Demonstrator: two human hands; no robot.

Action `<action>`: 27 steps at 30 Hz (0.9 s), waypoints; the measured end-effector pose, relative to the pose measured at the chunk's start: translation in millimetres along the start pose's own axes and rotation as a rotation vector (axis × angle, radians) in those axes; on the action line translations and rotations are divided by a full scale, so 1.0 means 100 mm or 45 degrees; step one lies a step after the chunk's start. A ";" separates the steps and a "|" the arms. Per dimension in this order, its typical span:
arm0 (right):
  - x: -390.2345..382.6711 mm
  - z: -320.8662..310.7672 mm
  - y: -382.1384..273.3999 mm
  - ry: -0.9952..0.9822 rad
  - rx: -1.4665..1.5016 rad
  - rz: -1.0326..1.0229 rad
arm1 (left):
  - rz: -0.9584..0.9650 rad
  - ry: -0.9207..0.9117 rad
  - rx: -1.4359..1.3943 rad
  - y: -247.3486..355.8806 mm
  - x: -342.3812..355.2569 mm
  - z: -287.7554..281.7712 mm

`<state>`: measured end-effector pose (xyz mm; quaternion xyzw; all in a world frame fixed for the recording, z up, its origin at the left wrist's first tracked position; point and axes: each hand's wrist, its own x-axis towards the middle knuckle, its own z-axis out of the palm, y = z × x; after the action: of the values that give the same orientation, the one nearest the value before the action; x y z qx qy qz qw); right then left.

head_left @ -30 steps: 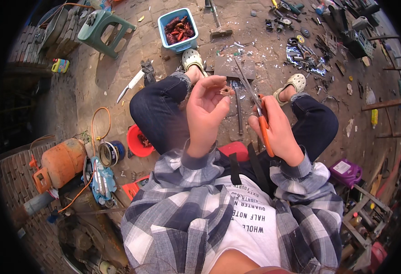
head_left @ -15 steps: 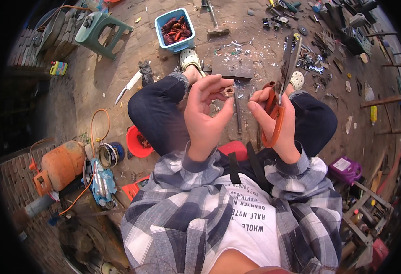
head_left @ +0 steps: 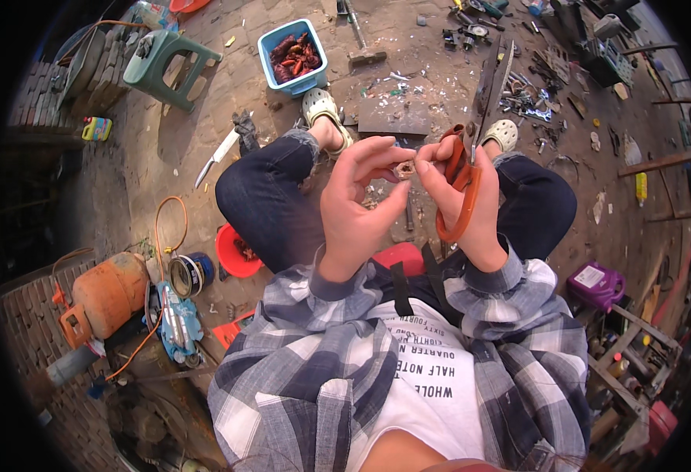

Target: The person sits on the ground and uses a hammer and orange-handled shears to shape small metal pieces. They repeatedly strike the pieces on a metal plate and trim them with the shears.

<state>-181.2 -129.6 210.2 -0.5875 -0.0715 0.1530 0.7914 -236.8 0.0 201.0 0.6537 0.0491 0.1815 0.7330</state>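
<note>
Between the fingertips of my left hand [head_left: 353,212] is a small brownish piece with a hollow middle [head_left: 405,169]; its kind is too small to make out. My right hand [head_left: 483,228] is closed around a pair of scissors [head_left: 462,219] with orange handles, its dark blades pointing up and away from me. The thumb and forefinger of that same hand come up against the small piece, so both hands nearly meet over my lap. Whether the right fingertips pinch a bit of it cannot be seen.
Beyond my left foot stands a blue tub [head_left: 308,83] of dark red pieces. A red bowl [head_left: 226,253] sits by my left knee, a knife [head_left: 218,156] farther out. A metal plate [head_left: 393,118], a hammer [head_left: 367,59] and scattered scraps lie ahead. An orange gas cylinder [head_left: 110,287] is at left.
My right hand has moved left with the scissors, and its fingertips now reach the small piece in my left hand. The view has shifted slightly.
</note>
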 end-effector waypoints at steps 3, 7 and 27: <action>0.00 0.00 -0.02 -0.014 0.021 0.029 | -0.014 -0.021 -0.058 0.01 0.01 0.02; 0.04 -0.07 -0.09 -0.107 0.037 0.198 | -0.084 -0.086 -0.205 0.01 0.01 -0.04; -0.12 -0.25 -0.12 -0.182 -1.261 -0.418 | -0.142 0.139 -0.546 0.04 0.03 -0.08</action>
<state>-183.6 -159.8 214.7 -0.8603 -0.2800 0.0145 0.4257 -237.4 9.1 204.0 0.4683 0.0849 0.1821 0.8604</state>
